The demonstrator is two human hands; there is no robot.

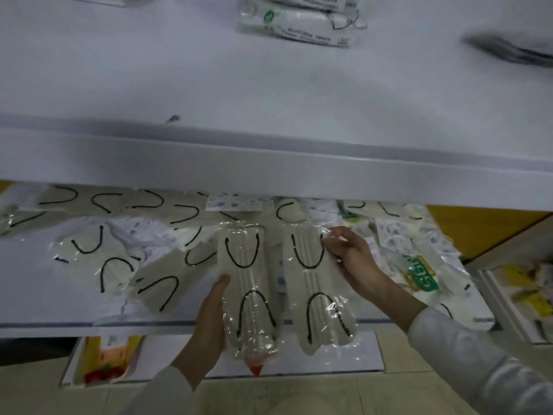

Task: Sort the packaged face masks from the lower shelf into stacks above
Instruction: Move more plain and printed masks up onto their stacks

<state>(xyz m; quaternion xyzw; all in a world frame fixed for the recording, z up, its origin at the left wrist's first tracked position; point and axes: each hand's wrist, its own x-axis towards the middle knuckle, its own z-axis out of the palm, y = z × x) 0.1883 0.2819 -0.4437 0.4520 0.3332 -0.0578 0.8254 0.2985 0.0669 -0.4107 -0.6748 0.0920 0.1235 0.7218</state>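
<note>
While the upper shelf (149, 70) carries only a white stack (299, 25) at its back edge and a blurred dark stack (508, 50) toward its back right corner, the lower shelf (36, 307) is littered with packs. I judge the sort to be early, with most of it left to do.

At the left of the lower shelf, loose packs (89, 244) overlap at all angles. They are flat beige masks, each with thin black ear loops curving at both ends, sealed in crinkled clear film that glints. Dotted packs (227, 202), white with pale blue specks, show between them near the back.

Near the front edge the left hand (209, 322) grips the left pack (248, 295) along its side, thumb on top and fingers under it. This pack juts out past the front edge. Just beside it lies the right pack (317, 292), of the same long pleated shape. The right hand (350, 259) holds it, fingertips pinching the film at its far right edge. Both packs look soft and slippery, likely to bend when lifted.

Toward the right end lie green packs (419, 274), white masks under bold green labels, piled with more dotted ones.
</note>
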